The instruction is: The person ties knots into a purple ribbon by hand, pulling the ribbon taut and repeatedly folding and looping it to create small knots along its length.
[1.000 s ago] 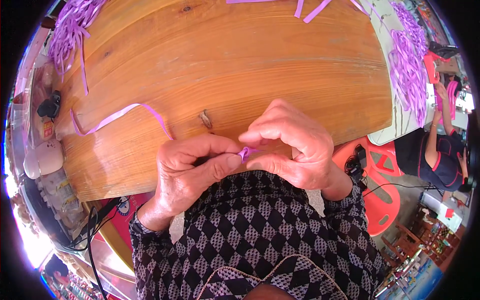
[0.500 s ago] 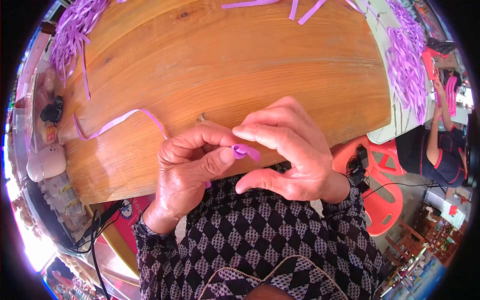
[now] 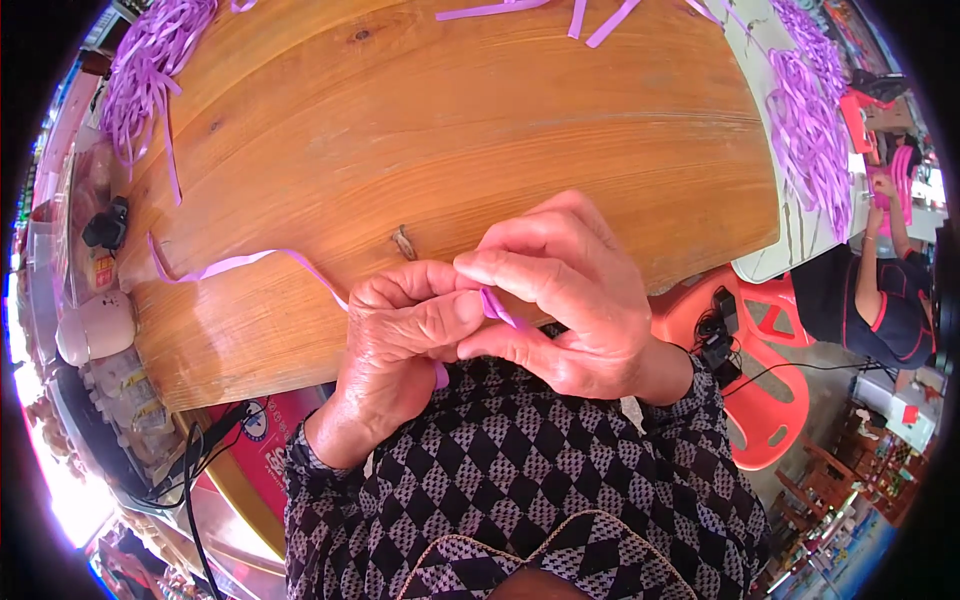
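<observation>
Between the thumb and fingers of my left hand (image 3: 405, 335) is pinched a purple ribbon (image 3: 497, 308), its short end folded or rolled and sticking out to the right. The ribbon's long tail (image 3: 240, 262) trails leftward over the wooden table. My right hand (image 3: 570, 300) is beside the folded end, its index fingertip at my left fingers and its thumb just below. Thumb and index stay apart, with a gap round the ribbon end, and nothing shows gripped in them. A bit of purple ribbon (image 3: 441, 375) also peeks out under my left hand.
The wooden table (image 3: 480, 130) spans the front. Purple ribbon bunches lie at its far left (image 3: 155, 70) and on a pale surface at right (image 3: 805, 130). Loose strips (image 3: 612, 22) lie at the far edge. An orange plastic chair (image 3: 765, 410) and another person (image 3: 885, 300) are at right.
My right hand has moved left and its thumb and index have come closer around the ribbon end. My left hand has shifted slightly right, and the ribbon tail has followed.
</observation>
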Tool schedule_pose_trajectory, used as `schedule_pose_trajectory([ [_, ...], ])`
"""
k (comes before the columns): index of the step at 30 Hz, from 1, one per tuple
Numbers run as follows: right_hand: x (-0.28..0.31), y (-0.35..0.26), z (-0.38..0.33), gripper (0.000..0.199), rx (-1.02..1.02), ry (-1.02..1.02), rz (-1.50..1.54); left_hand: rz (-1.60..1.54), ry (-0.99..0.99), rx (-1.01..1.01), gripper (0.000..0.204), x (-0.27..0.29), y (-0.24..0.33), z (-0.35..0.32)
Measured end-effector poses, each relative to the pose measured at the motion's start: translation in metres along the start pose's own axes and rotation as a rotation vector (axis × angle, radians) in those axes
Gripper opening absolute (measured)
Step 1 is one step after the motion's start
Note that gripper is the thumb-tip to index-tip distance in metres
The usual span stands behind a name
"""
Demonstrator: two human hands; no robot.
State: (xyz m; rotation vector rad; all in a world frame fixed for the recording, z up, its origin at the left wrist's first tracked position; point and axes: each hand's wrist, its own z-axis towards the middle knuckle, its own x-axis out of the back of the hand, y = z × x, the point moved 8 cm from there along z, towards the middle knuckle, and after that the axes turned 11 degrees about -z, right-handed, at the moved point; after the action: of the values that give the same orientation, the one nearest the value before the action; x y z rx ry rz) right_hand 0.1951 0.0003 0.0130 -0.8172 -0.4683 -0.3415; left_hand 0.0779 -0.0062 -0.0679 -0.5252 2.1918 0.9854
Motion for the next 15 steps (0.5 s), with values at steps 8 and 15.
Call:
schedule_pose_trajectory([
  [8, 0.001, 0.006, 0.003, 0.032, -0.025, -0.063, 0.045, 0.004, 0.0, -0.002, 0.015, -0.005, 0.002, -0.005],
  [15, 0.003, 0.016, 0.001, 0.019, -0.105, -0.094, 0.187, 0.409, 0.053, -0.159, 0.014, -0.007, 0.021, -0.012],
])
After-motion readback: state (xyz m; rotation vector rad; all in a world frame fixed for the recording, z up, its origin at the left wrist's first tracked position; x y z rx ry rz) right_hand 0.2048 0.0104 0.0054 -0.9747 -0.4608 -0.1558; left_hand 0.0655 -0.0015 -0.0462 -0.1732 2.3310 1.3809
